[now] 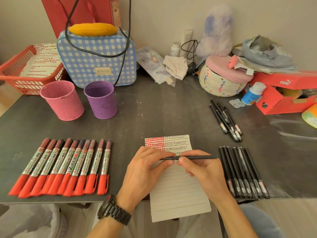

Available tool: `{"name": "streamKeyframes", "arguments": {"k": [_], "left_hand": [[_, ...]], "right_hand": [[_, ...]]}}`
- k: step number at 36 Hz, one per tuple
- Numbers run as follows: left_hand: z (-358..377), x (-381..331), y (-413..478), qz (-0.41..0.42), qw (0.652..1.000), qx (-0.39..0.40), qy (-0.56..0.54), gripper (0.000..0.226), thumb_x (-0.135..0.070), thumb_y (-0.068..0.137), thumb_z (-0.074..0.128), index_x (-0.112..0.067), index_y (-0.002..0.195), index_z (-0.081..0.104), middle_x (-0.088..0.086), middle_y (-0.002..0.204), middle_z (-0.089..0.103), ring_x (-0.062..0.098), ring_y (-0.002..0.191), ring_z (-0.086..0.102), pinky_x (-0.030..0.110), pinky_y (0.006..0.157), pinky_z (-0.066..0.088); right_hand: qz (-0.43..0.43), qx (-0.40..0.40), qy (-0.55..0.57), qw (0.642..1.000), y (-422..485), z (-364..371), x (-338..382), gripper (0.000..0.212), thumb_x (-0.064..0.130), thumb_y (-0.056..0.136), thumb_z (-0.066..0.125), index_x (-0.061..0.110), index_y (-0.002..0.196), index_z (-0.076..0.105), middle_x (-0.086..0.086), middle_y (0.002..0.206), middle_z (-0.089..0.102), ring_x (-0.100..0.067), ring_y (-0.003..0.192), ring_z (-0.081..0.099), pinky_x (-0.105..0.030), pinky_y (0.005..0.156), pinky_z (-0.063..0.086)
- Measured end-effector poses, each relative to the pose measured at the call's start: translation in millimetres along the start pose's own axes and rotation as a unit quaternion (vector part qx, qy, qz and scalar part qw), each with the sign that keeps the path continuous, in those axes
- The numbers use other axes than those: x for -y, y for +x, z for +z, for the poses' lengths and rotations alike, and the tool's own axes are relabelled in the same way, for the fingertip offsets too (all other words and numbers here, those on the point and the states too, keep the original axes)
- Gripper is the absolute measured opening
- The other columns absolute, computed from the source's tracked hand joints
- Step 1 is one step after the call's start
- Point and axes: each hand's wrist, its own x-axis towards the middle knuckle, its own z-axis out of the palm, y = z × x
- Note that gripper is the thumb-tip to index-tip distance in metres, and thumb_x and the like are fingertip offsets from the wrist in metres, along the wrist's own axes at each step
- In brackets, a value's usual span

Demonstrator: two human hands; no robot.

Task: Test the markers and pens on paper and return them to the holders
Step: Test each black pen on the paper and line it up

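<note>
Both hands pinch one slim black pen point(188, 158) held level above the lined paper sheet point(178, 189). The left hand point(145, 170) grips its cap end between thumb and forefinger. The right hand point(200, 167) curls closed around the barrel.

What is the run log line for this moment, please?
step: testing pens | both hands hold black pen over paper | holders look empty

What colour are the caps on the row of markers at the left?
Red-orange caps on the row of markers, shown clearly in the head view.
</note>
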Motion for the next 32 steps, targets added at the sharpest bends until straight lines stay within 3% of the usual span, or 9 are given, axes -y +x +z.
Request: {"name": "streamKeyframes", "arguments": {"k": [6,11,14,18,20,23,26,32], "left_hand": [[3,0,-1,-0.024,0.995,0.037,0.095,0.058,-0.05,0.091,0.064,-0.044,0.146,0.045,-0.023,0.144,0.049,0.005,0.134,0.038,0.028,0.107,0.036],[7,5,-2,-0.038,0.989,0.043,0.133,0.046,-0.049,0.09,0.066,-0.036,0.133,0.061,-0.012,0.147,0.05,0.017,0.138,0.042,0.038,0.111,0.038],[10,5,-3,-0.035,0.986,0.045,0.158,0.042,-0.053,0.091,0.06,-0.033,0.127,0.067,-0.008,0.145,0.053,0.02,0.136,0.046,0.042,0.11,0.039],[11,7,-4,-0.027,0.985,0.043,0.165,0.053,-0.061,0.088,0.041,-0.034,0.124,0.068,-0.007,0.143,0.055,0.022,0.133,0.048,0.044,0.108,0.041],[12,7,-3,-0.023,0.984,0.041,0.169,0.053,-0.061,0.088,0.04,-0.034,0.124,0.068,-0.007,0.143,0.055,0.023,0.133,0.049,0.044,0.107,0.041],[12,7,-4,-0.027,0.983,0.046,0.173,0.054,-0.061,0.088,0.039,-0.034,0.124,0.068,-0.008,0.143,0.055,0.022,0.133,0.049,0.044,0.107,0.041],[11,7,-4,-0.028,0.981,0.056,0.182,0.055,-0.062,0.088,0.037,-0.035,0.126,0.066,-0.008,0.144,0.054,0.022,0.134,0.047,0.045,0.109,0.04],[9,6,-3,-0.029,0.98,0.066,0.183,0.056,-0.063,0.089,0.036,-0.036,0.128,0.065,-0.008,0.146,0.052,0.021,0.136,0.045,0.042,0.112,0.036]], "right_hand": [[-0.001,-0.082,0.051,0.995,-6,-7,7,0.027,0.037,0.077,0.08,0.018,0.098,0.079,-0.011,0.078,0.074,-0.014,0.059,0.061,-0.024,0.053,0.05],[0.037,-0.16,0.058,0.985,-18,-60,29,0.028,0.044,0.08,0.082,0.02,0.094,0.078,-0.007,0.087,0.074,-0.017,0.075,0.07,-0.025,0.06,0.056],[0.086,-0.156,-0.024,0.984,-20,-107,42,0.034,0.042,0.087,0.066,0.012,0.102,0.071,-0.007,0.1,0.076,-0.019,0.093,0.076,-0.026,0.072,0.061],[0.148,-0.113,-0.181,0.966,-19,-169,51,0.014,0.02,0.1,0.061,0.007,0.103,0.065,-0.017,0.094,0.075,-0.021,0.08,0.077,-0.033,0.075,0.064],[0.185,-0.073,-0.282,0.939,-17,-192,52,0.012,0.023,0.097,0.067,0.014,0.105,0.067,-0.008,0.086,0.077,-0.017,0.075,0.076,-0.04,0.079,0.063],[0.223,-0.033,-0.417,0.88,-16,-209,47,0.025,0.035,0.092,0.073,0.027,0.11,0.058,0.006,0.076,0.078,-0.01,0.069,0.075,-0.034,0.074,0.059],[0.242,-0.028,-0.452,0.858,-14,-210,41,0.038,0.042,0.088,0.077,0.037,0.109,0.045,0.008,0.072,0.077,-0.009,0.061,0.073,-0.03,0.07,0.054],[0.23,-0.032,-0.471,0.851,-11,-201,29,0.023,0.039,0.089,0.076,0.037,0.107,0.061,0.013,0.075,0.077,-0.01,0.062,0.073,-0.039,0.078,0.062]]}}
